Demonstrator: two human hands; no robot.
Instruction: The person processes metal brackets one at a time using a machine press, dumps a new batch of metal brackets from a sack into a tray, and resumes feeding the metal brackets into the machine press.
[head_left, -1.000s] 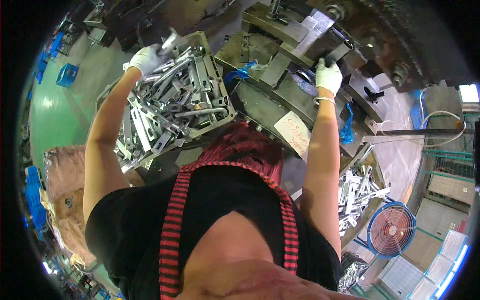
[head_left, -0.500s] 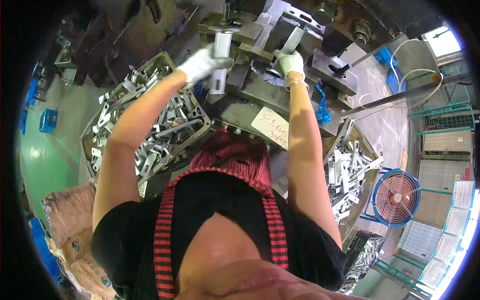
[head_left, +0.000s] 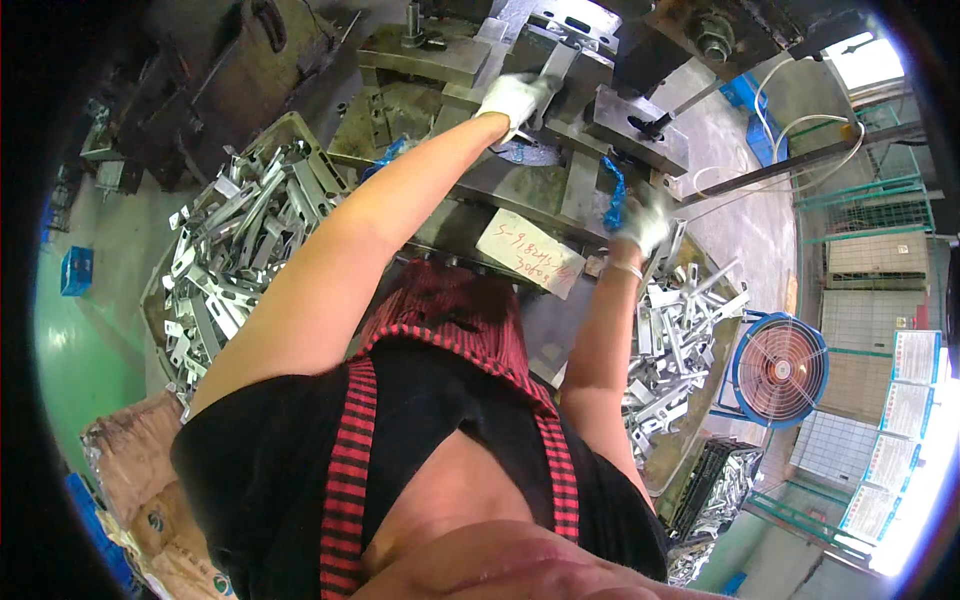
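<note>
My left hand (head_left: 512, 104), in a white glove, is closed on the near end of a long metal bracket (head_left: 561, 60). The bracket lies in the press die (head_left: 540, 170), pointing away from me. My right hand (head_left: 647, 222), gloved too, is smeared by motion beside the die's right side. Close to its fingers hangs a crumpled blue plastic strip (head_left: 613, 195). Whether that hand holds anything is not visible. Just below it is the right-hand bin (head_left: 668, 462) with many silvery brackets (head_left: 672, 345).
At left stands a large bin (head_left: 150, 300) heaped with metal brackets (head_left: 235, 240). A handwritten card (head_left: 530, 252) lies on the die's front edge. To the right are a blue-framed fan (head_left: 780, 370) and a black crate (head_left: 712, 490) of parts. A metal bar (head_left: 790, 162) juts out rightward.
My left hand has moved right, bringing a bracket from beside the die into it. My right hand has left the die and come back toward the right-hand bin.
</note>
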